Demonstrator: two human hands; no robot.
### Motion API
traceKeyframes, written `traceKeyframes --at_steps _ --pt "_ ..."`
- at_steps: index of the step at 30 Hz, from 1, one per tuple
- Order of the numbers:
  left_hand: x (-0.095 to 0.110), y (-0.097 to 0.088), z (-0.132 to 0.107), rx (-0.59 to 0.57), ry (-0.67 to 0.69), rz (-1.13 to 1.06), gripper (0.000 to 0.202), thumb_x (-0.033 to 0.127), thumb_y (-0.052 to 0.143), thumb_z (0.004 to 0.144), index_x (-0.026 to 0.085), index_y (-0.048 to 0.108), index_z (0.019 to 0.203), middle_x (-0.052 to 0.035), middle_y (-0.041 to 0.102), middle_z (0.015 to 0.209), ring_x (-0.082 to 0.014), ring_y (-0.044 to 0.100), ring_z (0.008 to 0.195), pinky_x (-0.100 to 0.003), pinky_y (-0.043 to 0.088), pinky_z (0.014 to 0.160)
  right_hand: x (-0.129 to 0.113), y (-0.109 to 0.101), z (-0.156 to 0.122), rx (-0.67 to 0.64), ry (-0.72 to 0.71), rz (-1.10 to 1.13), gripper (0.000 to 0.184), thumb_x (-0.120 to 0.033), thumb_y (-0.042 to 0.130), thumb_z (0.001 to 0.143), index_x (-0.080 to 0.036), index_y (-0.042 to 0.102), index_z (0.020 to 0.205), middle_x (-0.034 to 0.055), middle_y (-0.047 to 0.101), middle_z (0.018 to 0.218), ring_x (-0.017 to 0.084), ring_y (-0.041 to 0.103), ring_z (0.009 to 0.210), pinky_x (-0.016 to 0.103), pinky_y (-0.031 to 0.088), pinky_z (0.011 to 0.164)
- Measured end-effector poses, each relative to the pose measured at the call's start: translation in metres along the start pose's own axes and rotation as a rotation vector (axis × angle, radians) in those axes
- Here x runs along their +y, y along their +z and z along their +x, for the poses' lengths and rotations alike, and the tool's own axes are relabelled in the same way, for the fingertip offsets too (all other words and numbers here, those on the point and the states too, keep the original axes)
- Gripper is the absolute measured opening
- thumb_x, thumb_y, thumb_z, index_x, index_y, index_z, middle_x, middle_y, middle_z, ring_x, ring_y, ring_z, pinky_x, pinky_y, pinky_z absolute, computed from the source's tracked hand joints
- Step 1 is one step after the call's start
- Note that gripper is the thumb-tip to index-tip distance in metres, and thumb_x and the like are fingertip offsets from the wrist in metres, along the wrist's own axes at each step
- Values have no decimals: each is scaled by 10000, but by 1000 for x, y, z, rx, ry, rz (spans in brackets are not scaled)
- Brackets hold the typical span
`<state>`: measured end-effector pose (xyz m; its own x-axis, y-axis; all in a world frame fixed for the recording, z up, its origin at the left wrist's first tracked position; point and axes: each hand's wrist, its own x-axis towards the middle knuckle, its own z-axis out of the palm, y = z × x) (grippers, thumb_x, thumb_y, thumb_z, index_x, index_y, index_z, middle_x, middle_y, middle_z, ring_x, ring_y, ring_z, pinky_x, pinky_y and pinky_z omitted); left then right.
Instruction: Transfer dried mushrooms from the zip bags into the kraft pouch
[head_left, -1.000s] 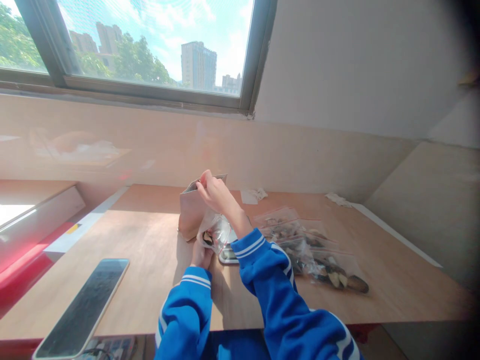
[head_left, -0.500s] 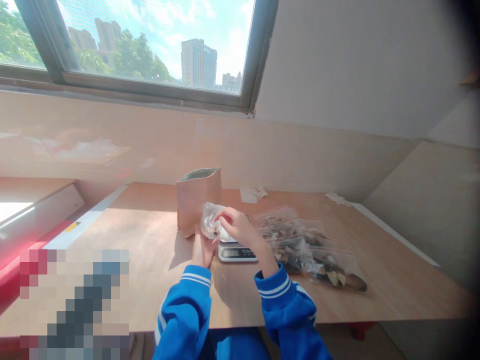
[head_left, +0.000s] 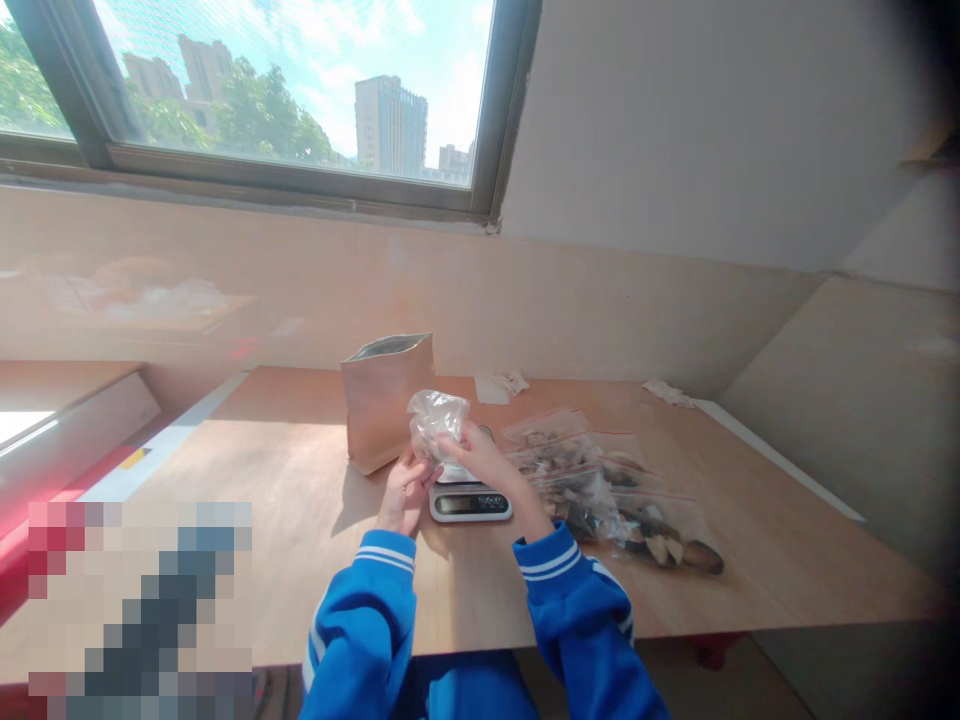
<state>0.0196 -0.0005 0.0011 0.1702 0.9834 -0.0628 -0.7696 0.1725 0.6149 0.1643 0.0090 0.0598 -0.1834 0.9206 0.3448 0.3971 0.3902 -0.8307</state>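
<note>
A small clear plastic bag [head_left: 437,418] is held upright over a small digital scale [head_left: 470,500] on the wooden table [head_left: 285,500]. My right hand [head_left: 484,460] pinches its lower right side, fingers closed on the plastic. My left hand [head_left: 403,492] grips the bag from below and left. Both sleeves are blue with white stripes. Behind the hands an open brown paper pouch [head_left: 384,400] stands upright.
Several clear zip bags of dark and pale pieces [head_left: 615,495] lie right of the scale. Scraps of white paper [head_left: 501,386] sit near the back wall. A blurred-out patch [head_left: 142,600] covers the near left of the table. A window [head_left: 262,90] is above.
My right hand came down from the pouch's mouth to the plastic bag. The bag was then lifted and turned upright above the scale.
</note>
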Motion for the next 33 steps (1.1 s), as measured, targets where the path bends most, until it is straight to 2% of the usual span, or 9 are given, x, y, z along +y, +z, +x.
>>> traceKeyframes --at_steps 3,8,12,15,19,26,30,33 --pt "-3 0 2 25 -1 30 394 115 773 641 147 617 1002 -60 704 973 -165 684 856 -318 512 894 1 0 1 -57 6 43 245 -334 490 889 -150 642 943 59 661 962 161 616 845 280 498 756" --pt "-6 -2 5 77 72 112 359 219 837 587 147 593 840 -23 692 819 -146 667 743 -304 507 815 -7 -1 -4 -76 -40 79 183 -308 606 827 -181 650 951 38 664 910 156 614 791 250 516 658" --pt "-7 -2 6 71 149 197 325 282 840 580 147 621 780 -20 694 799 -138 654 744 -246 490 751 -8 3 -6 -43 -50 25 238 -323 675 779 -194 668 979 55 676 965 194 628 875 311 525 763" --pt "-7 -1 6 97 181 194 299 270 842 572 144 659 773 -29 704 810 -127 646 743 -216 481 728 -3 8 -7 -51 -10 18 265 -328 656 794 -204 664 1029 56 686 1002 202 638 899 338 514 814" --pt "-5 0 6 105 146 138 291 223 835 592 137 689 829 -50 718 847 -137 654 760 -224 489 738 1 14 -7 -53 15 85 272 -332 639 805 -203 668 1043 49 709 958 189 660 816 301 523 723" --pt "-3 -2 10 180 140 42 159 105 770 668 102 681 799 -43 705 830 -123 657 737 -202 507 722 -3 18 -9 26 115 207 369 -404 674 752 -181 699 1046 44 713 869 184 640 747 270 508 631" --pt "-4 -1 10 201 146 30 125 89 741 702 100 676 807 -44 705 845 -125 659 770 -217 512 766 -1 24 -9 91 184 351 413 -415 707 705 -171 706 1038 50 711 915 189 636 787 276 512 662" --pt "-2 -1 9 203 164 -2 125 77 699 740 107 669 857 -57 710 893 -134 660 828 -248 501 853 2 24 -6 198 234 483 447 -412 739 655 -156 702 1020 53 700 903 168 616 743 277 507 659"
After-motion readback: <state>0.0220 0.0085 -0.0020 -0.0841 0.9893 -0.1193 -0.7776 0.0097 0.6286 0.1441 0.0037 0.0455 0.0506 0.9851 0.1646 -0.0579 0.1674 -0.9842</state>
